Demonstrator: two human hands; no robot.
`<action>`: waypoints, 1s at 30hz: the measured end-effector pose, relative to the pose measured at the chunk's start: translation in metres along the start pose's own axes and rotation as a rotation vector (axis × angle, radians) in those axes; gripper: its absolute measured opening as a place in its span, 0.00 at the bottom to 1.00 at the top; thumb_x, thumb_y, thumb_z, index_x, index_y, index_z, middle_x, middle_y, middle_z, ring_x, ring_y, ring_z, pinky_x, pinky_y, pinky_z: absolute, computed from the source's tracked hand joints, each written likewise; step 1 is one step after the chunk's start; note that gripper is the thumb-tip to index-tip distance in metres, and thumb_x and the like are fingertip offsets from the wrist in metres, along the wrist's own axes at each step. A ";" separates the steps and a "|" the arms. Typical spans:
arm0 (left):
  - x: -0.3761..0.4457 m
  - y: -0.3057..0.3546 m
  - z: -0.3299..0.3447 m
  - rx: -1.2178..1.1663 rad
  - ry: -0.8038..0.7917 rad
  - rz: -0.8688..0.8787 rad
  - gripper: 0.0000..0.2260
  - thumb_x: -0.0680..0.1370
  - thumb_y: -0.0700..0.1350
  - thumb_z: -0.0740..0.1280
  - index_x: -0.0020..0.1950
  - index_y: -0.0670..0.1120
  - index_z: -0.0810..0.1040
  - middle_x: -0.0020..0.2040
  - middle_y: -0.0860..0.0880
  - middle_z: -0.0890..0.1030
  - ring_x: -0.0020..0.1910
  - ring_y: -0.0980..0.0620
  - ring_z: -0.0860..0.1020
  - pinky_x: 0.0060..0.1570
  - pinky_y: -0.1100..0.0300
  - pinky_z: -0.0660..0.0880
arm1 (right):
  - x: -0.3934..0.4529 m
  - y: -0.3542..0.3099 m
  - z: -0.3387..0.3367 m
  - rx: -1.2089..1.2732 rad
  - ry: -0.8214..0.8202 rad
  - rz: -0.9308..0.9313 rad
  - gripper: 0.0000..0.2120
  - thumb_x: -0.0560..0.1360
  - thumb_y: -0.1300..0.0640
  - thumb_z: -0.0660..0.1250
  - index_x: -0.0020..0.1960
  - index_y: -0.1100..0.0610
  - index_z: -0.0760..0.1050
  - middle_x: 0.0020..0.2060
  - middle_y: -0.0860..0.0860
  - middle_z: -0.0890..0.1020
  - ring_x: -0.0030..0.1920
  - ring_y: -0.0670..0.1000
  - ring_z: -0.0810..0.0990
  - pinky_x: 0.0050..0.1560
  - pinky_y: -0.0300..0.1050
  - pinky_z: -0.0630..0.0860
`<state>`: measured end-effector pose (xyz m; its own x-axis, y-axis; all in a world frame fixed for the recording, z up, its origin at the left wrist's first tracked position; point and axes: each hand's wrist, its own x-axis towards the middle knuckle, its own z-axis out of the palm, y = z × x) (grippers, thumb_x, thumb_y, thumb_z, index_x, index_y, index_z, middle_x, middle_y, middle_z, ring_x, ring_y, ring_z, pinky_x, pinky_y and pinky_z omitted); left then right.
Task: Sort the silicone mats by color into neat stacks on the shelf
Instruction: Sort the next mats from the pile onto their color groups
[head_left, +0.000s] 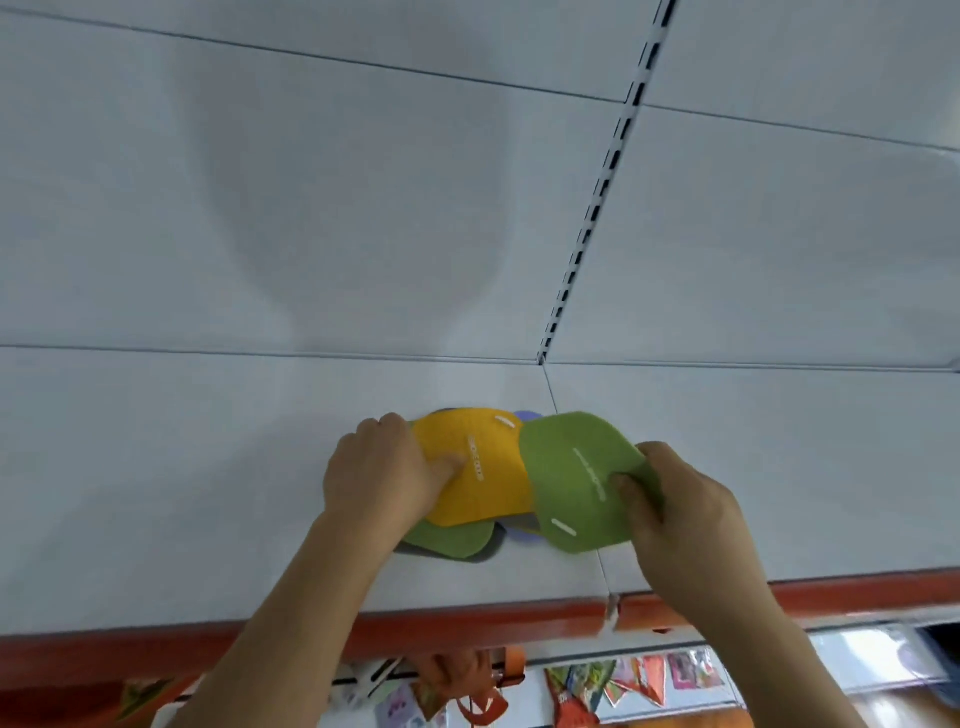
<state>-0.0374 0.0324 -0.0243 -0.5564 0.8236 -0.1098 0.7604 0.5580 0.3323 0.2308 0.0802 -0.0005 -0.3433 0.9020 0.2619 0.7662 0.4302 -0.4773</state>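
Fingers (631, 486) pinching green mat (576, 478), left hand (379, 467) flat on yellow mat (478, 467), white shelf (208, 467).

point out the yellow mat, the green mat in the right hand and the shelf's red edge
yellow mat (483, 467), head view, middle of its top face
green mat (571, 478), head view, middle of its top face
red edge (467, 626), head view, front lip of the shelf
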 end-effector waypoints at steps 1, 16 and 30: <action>0.003 -0.001 -0.001 -0.020 -0.016 -0.011 0.34 0.73 0.72 0.67 0.59 0.43 0.75 0.57 0.42 0.80 0.57 0.39 0.79 0.50 0.51 0.73 | -0.002 0.002 0.001 -0.008 0.000 0.005 0.06 0.79 0.61 0.67 0.48 0.51 0.73 0.31 0.43 0.75 0.32 0.44 0.74 0.30 0.42 0.68; -0.019 0.022 -0.010 -0.510 0.082 0.144 0.08 0.79 0.48 0.72 0.51 0.51 0.72 0.43 0.53 0.80 0.42 0.50 0.78 0.42 0.51 0.75 | 0.008 0.025 0.011 0.064 -0.007 -0.025 0.04 0.79 0.59 0.68 0.49 0.52 0.74 0.26 0.45 0.74 0.29 0.50 0.74 0.29 0.45 0.68; -0.040 0.030 -0.015 -0.753 0.123 -0.002 0.12 0.85 0.45 0.66 0.66 0.56 0.80 0.60 0.56 0.85 0.59 0.52 0.82 0.62 0.49 0.78 | 0.024 0.051 0.018 0.323 -0.066 -0.065 0.11 0.79 0.62 0.66 0.55 0.46 0.75 0.29 0.43 0.77 0.32 0.45 0.76 0.31 0.37 0.68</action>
<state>0.0024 0.0150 0.0046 -0.6242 0.7810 -0.0205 0.3501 0.3031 0.8863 0.2523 0.1245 -0.0336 -0.4288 0.8680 0.2506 0.5337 0.4672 -0.7049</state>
